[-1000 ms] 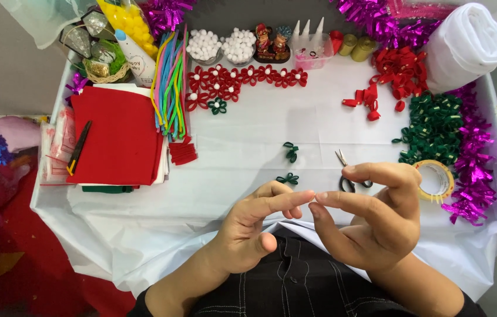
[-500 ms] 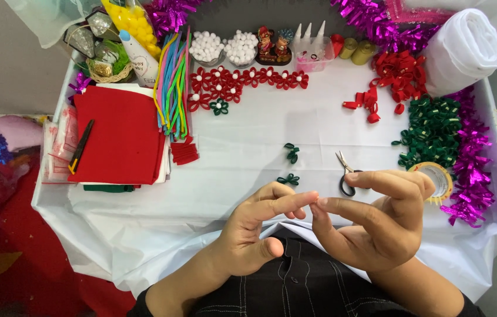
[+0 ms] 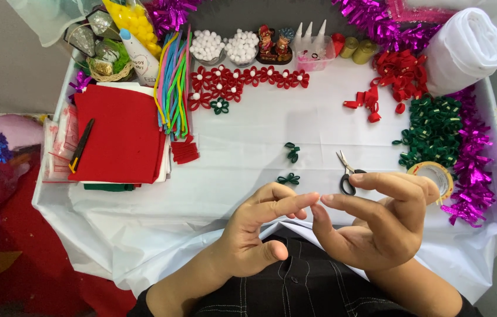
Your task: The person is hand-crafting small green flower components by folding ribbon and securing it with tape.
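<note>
Little has moved: hands, left (image 3: 254,235) and right (image 3: 372,226), still meet fingertip-to-fingertip, contents unclear

Bare white tablecloth (image 3: 248,176) ahead gives passage (only green bows (image 3: 291,164) and scissors (image 3: 347,173) intrude).

I cannot tell what the fingertips (image 3: 318,202) pinch; the right hand (image 3: 378,229) hides part of the tape roll (image 3: 436,174).
</note>
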